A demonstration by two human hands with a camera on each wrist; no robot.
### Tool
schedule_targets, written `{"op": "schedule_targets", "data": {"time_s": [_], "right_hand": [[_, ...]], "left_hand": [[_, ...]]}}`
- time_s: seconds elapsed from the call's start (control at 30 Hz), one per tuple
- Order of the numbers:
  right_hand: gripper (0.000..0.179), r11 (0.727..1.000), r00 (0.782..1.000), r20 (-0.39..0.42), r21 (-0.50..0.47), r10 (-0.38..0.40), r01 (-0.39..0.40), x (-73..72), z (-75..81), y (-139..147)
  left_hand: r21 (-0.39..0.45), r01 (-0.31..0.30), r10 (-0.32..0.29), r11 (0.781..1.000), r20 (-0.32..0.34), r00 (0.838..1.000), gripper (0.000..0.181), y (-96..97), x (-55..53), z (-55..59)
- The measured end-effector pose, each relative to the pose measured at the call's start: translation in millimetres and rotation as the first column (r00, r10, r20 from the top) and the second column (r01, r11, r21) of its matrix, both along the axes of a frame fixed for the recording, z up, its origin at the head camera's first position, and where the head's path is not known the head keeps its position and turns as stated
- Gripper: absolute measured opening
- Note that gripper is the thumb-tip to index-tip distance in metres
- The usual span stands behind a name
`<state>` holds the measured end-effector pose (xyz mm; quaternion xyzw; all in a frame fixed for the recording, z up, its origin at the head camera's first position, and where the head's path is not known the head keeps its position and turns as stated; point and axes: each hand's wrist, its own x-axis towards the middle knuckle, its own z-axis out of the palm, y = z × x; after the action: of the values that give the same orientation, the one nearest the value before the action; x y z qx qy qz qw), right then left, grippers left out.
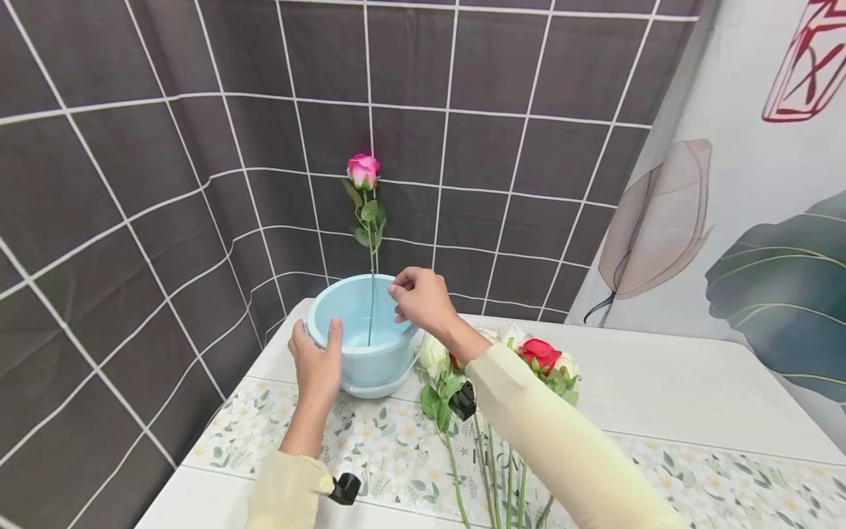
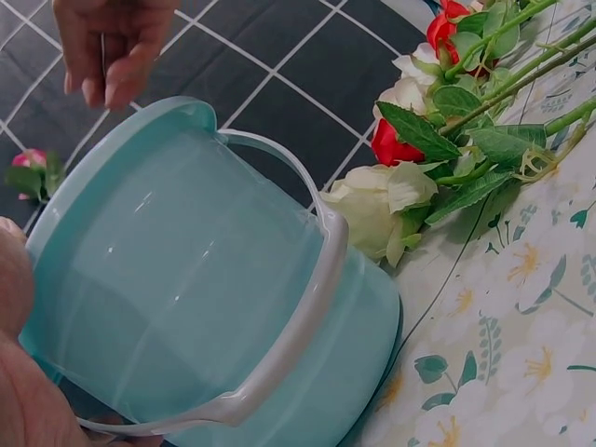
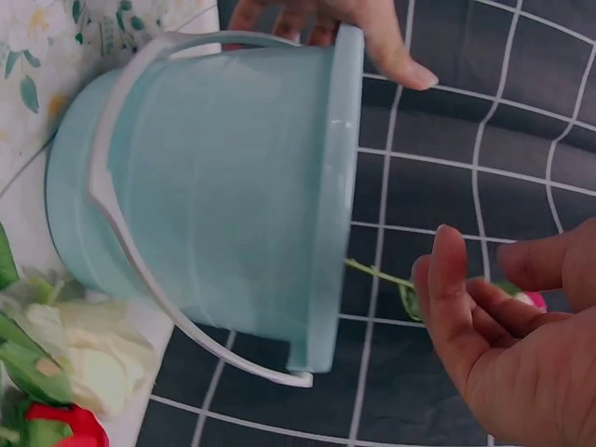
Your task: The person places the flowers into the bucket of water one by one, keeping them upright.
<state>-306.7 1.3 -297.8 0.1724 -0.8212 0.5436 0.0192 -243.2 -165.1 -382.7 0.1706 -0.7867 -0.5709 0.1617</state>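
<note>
A light blue bucket (image 1: pixel 377 371) stands upright on the table near the dark wall covering. One pink rose (image 1: pixel 363 170) stands in it, its long stem rising above the rim. My left hand (image 1: pixel 317 367) holds the bucket's left side, with the thumb up by the rim and the fingers round the outside. Over the right rim is my right hand (image 1: pixel 426 297), close to the rose stem. In the right wrist view, that hand (image 3: pixel 531 349) has its thumb and loosely bent fingers apart with nothing between them. The white handle (image 3: pixel 102 177) hangs down against the bucket's side.
Several red roses (image 1: pixel 540 354) and white roses (image 1: pixel 432 356) lie right of the bucket, partly behind my right forearm, stems toward me. A floral runner (image 1: pixel 390 433) crosses the white table. The gridded dark backdrop (image 1: pixel 489 154) rises behind and to the left.
</note>
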Motion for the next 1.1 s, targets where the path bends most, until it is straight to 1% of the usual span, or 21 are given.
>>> {"op": "schedule_targets", "data": {"time_s": [0.13, 0.2, 0.37, 0.5, 0.67, 0.8, 0.93, 1.1], "right_hand": [[0.013, 0.997, 0.998, -0.043, 0.058, -0.04, 0.043, 6.7, 8.2, 11.9], [0.013, 0.993, 0.997, -0.048, 0.101, -0.063, 0.068, 10.7, 11.7, 19.1], [0.013, 0.968, 0.991, -0.065, 0.212, -0.12, 0.131, 20.1, 18.4, 39.2], [0.015, 0.953, 0.988, -0.074, 0.263, -0.137, 0.151, 27.9, 20.7, 56.4], [0.02, 0.933, 0.988, -0.046, 0.326, -0.146, 0.153, 38.5, 17.6, 79.9], [0.021, 0.921, 0.988, -0.025, 0.358, -0.153, 0.152, 42.8, 10.9, 96.4], [0.02, 0.908, 0.985, -0.013, 0.385, -0.175, 0.166, 46.0, 5.1, 107.6], [0.022, 0.895, 0.985, 0.007, 0.42, -0.173, 0.154, 50.8, -0.3, 118.0]], "left_hand": [[-0.002, -0.008, 0.008, 1.0, 0.003, 1.0, 0.09, 0.7, -0.1, 0.2], [-0.003, -0.006, 0.006, 1.0, 0.006, 1.0, 0.093, 1.0, -0.1, -0.5], [-0.005, 0.001, -0.001, 1.0, -0.005, 1.0, 0.093, 0.8, -0.1, -1.0], [-0.006, -0.007, 0.007, 1.0, -0.014, 1.0, 0.091, 0.1, -1.5, -1.5], [-0.008, -0.01, 0.01, 1.0, 0.0, 1.0, 0.091, 0.1, -0.7, -2.6], [-0.009, 0.004, -0.004, 1.0, 0.0, 1.0, 0.092, 0.2, 0.3, -2.3], [-0.009, 0.013, -0.013, 1.0, -0.005, 1.0, 0.092, 0.5, -0.2, -1.2], [-0.007, 0.008, -0.007, 1.0, 0.005, 1.0, 0.092, 0.6, 1.2, 0.9]]}}
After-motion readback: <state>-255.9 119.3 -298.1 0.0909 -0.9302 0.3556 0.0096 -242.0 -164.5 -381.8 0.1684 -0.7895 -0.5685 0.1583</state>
